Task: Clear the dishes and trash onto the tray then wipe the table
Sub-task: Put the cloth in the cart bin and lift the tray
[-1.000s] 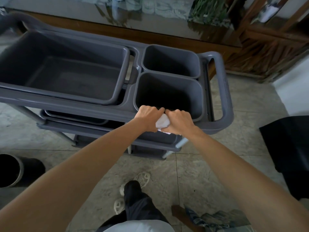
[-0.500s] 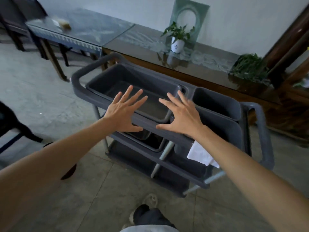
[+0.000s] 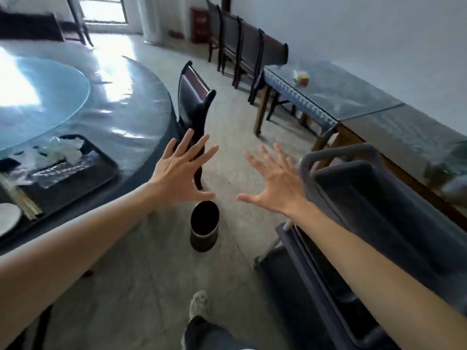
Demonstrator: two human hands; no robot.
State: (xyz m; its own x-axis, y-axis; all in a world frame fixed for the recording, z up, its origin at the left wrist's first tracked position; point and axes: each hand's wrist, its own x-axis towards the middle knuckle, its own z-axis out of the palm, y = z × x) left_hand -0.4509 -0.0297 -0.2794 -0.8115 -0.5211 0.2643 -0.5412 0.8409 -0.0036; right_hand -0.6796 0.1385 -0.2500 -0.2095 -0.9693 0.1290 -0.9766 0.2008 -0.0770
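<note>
The tray (image 3: pixel 83 170) sits on the surface (image 3: pixel 131 117), left of both hands; left grip (image 3: pixel 182 170) and right grip (image 3: pixel 275 183) are spread, holding nothing.

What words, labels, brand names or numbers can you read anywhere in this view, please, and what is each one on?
No text can be read anywhere in this view.
Red box against the far wall: faint marks on its front, too small and blurred to read.
Clear wrapping on the black tray: no legible print.
Grey cart, round table and black bin: no labels visible.
</note>
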